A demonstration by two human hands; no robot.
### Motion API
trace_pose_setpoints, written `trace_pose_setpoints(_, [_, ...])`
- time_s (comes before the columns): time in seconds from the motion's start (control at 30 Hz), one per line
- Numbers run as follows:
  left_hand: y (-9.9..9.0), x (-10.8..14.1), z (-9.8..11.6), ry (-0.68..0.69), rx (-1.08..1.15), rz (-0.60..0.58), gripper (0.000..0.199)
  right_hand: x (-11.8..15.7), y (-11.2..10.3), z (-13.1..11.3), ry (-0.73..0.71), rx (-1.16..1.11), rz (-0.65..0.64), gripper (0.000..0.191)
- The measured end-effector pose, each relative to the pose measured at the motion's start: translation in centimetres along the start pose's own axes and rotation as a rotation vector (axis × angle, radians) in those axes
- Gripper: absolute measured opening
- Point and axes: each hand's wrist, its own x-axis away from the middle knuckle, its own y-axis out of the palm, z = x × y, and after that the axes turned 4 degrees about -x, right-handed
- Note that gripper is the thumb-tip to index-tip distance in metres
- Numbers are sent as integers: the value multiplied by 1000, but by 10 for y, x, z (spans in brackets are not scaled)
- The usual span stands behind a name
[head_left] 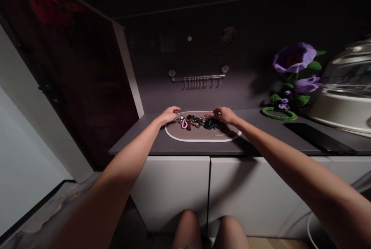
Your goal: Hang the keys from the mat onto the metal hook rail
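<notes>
A heap of keys and key fobs (pixel 196 122) lies in a row across an oval mat with a white rim (pixel 199 140). A pink strap loop (pixel 184 124) hangs off its left part, and a black fob (pixel 209 123) lies toward the right. At the left end is my left hand (pixel 169 115), fingers stretched out and apart from the thumb. My right hand (pixel 226 115) is at the right end, its fingers loosely curved with a gap at the thumb. Neither hand visibly grips anything; whether the fingertips touch the keys is unclear.
A clear rail with several hooks (pixel 198 77) is fixed to the wall behind. To the right stand purple artificial flowers (pixel 295 59), a green ring (pixel 279 114), a flat black slab (pixel 319 137) and a domed appliance (pixel 344 106). White cabinet doors (pixel 179 187) are below the counter.
</notes>
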Motion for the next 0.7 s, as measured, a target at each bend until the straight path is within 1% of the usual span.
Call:
trace_pose_setpoints(0.03, [0, 4, 7, 32, 7, -50, 32, 4, 1, -10, -35, -47, -65, 7])
trace_pose_setpoints(0.07, [0, 8, 15, 51, 9, -125, 21, 9, 2, -21, -43, -112, -158, 8])
trace_pose_setpoints(0.1, [1, 13, 21, 53, 20, -210, 11, 15, 4, -32, -21, -199, -291, 9])
trace_pose_setpoints(0.13, [3, 18, 26, 38, 54, -268, 12, 20, 6, -41, 8, -308, -409, 15])
trace_pose_setpoints(0.17, [5, 23, 30, 4, 120, -314, 22, 25, 9, -50, 48, -394, -528, 24])
trace_pose_setpoints(0.2, [8, 28, 32, -49, 202, -357, 33, 30, 12, -55, 100, -463, -594, 37])
trace_pose_setpoints(0.23, [12, 33, 32, -104, 283, -379, 42, 34, 16, -59, 154, -533, -610, 51])
trace_pose_setpoints(0.27, [16, 38, 30, -152, 356, -390, 48, 37, 20, -60, 201, -599, -624, 61])
trace_pose_setpoints(0.3, [19, 42, 27, -189, 415, -392, 53, 40, 24, -58, 241, -660, -620, 66])
trace_pose_setpoints(0.37, [26, 48, 17, -221, 479, -387, 58, 44, 32, -51, 290, -766, -610, 68])
trace_pose_setpoints(0.43, [29, 51, 5, -242, 496, -413, 61, 47, 37, -41, 312, -839, -609, 67])
trace_pose_setpoints(0.5, [30, 51, -4, -247, 526, -440, 64, 49, 40, -32, 298, -911, -635, 66])
trace_pose_setpoints(0.57, [30, 50, -9, -228, 570, -482, 66, 48, 42, -25, 253, -993, -701, 66])
trace_pose_setpoints(0.7, [29, 48, -11, -164, 621, -560, 67, 46, 43, -20, 155, -1128, -838, 66])
